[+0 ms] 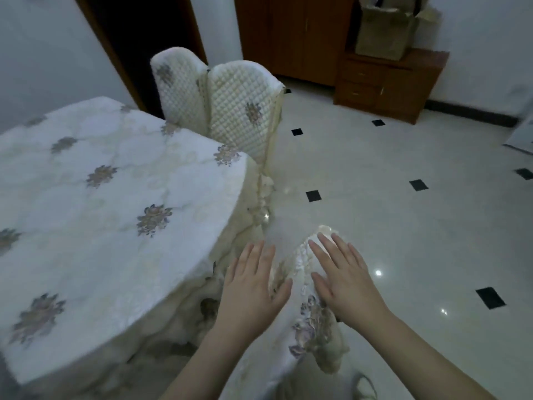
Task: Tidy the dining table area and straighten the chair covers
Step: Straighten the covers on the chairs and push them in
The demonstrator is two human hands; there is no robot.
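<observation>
**Item: near chair cover, under both hands**

We list one chair cover (pixel 302 272), cream and quilted, with a flower patch low on its back. It sits on the chair nearest us, at the bottom of the view, just beside the draped corner of the table. Our left hand (pixel 253 281) lies on the table side of the chair top, our right hand (pixel 343 278) on the floor side. The fingers (pixel 331 249) of both hands are straight and spread, holding nothing. They appear to rest flat against the fabric, though we cannot tell how firmly.

Also present: a tabletop (pixel 95 197) under a white cloth with flower motifs, and two more covered chairs (pixel 219 108) at its far end, standing close together, their covers looking fairly smooth. Beyond them stand a brown cabinet (pixel 386 82) with a bag (pixel 386 33) on top, and a pale tiled floor (pixel 403 226) with small black squares.

Step in hand, as we judge it: smoothing this cover. To do it well, we would stroke from the top downward with flat palms, both sides together, so the fabric does not twist. The lower hem near the flower patch looks bunched, so it likely wants a gentle tug to hang straight. Pull too hard on one side and the cover may slip off centre.
</observation>
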